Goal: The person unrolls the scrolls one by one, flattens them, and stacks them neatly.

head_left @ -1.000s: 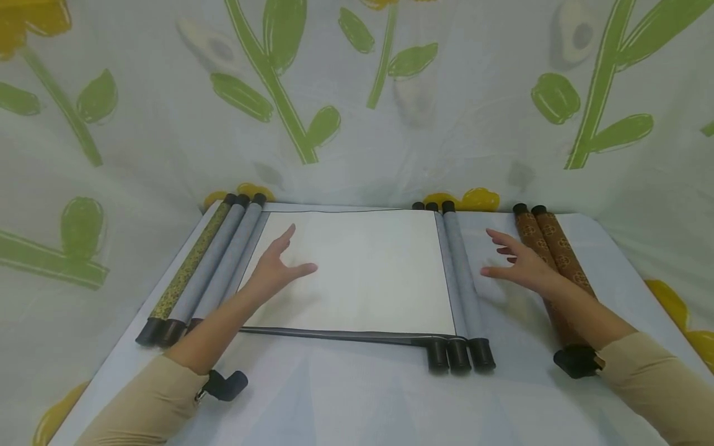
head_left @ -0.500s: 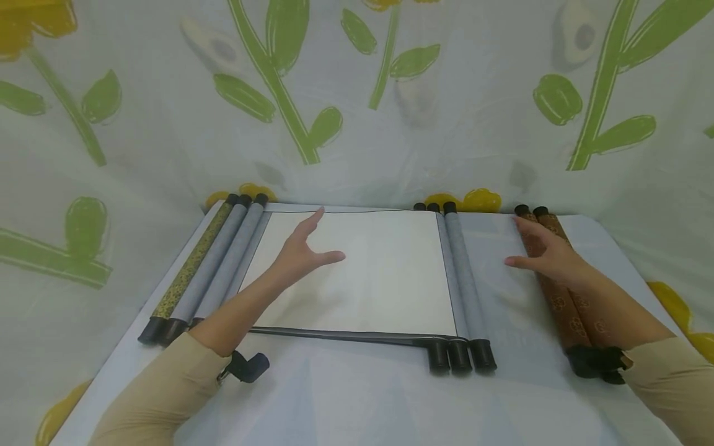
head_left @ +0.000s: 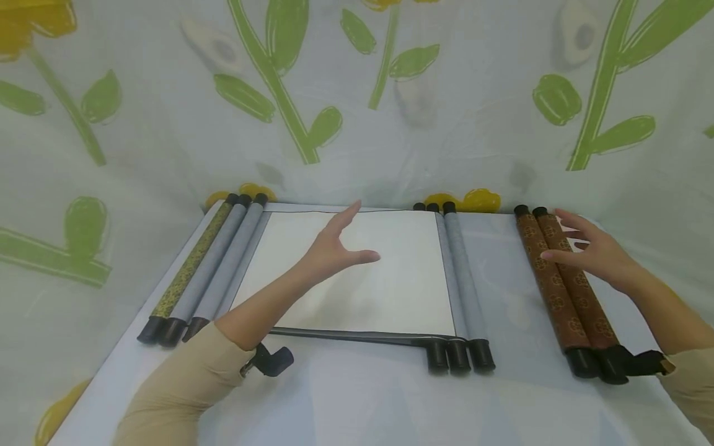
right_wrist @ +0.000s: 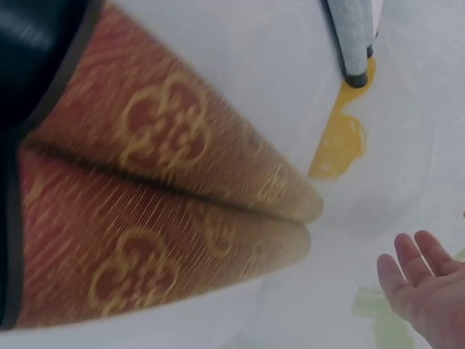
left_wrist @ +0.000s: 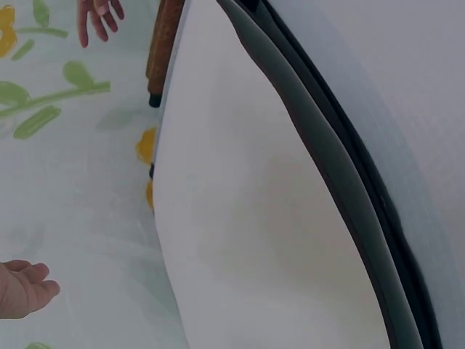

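Note:
A partly unrolled scroll with a blank white sheet (head_left: 390, 272) lies across the middle of the table. My left hand (head_left: 334, 251) hovers above that sheet, thumb and fingers spread apart and holding nothing. In the left wrist view the same hand (left_wrist: 25, 289) shows at the left edge, away from the paper. Two rolled brown scrolls (head_left: 563, 303) with gold flower patterns and black end caps lie side by side at the right. Over their far half is my right hand (head_left: 599, 251), fingers loosely bent, its thumb overlapping the rolls in the head view. It grips nothing.
Left of the sheet lie grey rolls (head_left: 220, 272) and a yellow-green patterned roll (head_left: 192, 266). Several grey rolls (head_left: 467, 279) with black caps line its right side. A dark strip (head_left: 346, 334) runs along the sheet's near edge. Behind the table hangs a flower-printed cloth (head_left: 446, 142).
Both hands have moved to the right: the left from the sheet's left part toward its middle, the right from the bare table to over the brown scrolls. The scrolls have stayed put.

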`<move>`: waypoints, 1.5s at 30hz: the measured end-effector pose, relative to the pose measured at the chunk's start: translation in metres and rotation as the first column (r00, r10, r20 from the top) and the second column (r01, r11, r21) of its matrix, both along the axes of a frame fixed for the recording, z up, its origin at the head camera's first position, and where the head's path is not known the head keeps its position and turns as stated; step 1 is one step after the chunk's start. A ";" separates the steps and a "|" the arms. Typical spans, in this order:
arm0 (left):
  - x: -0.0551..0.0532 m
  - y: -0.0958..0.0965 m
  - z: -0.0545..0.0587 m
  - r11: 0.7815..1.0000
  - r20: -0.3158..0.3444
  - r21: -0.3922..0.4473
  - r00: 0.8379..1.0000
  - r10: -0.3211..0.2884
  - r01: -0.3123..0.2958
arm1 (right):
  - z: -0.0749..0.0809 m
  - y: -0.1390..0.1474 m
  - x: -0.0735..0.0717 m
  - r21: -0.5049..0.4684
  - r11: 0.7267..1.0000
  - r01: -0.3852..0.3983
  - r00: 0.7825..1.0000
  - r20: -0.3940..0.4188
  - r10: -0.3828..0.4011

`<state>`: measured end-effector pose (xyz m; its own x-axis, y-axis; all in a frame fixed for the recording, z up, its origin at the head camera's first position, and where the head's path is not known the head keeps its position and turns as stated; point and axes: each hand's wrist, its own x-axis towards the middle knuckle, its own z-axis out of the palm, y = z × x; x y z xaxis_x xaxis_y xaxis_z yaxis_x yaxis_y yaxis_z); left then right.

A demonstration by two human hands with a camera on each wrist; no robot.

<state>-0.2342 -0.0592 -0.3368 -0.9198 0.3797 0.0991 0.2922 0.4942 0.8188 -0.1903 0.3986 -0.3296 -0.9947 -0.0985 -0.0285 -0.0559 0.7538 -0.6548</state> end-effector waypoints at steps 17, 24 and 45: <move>0.002 0.056 -0.012 0.996 -0.001 0.072 0.999 -0.049 0.049 | -0.016 0.032 0.008 0.050 0.998 0.033 0.998 0.045 -0.036; 0.006 0.080 -0.022 0.992 -0.015 0.084 0.996 -0.090 0.091 | -0.030 0.046 0.013 0.065 0.997 0.029 0.998 0.050 -0.032; 0.028 0.148 -0.054 0.977 0.046 0.100 0.980 -0.192 0.187 | -0.059 0.053 0.023 0.068 0.997 -0.020 0.987 0.162 0.009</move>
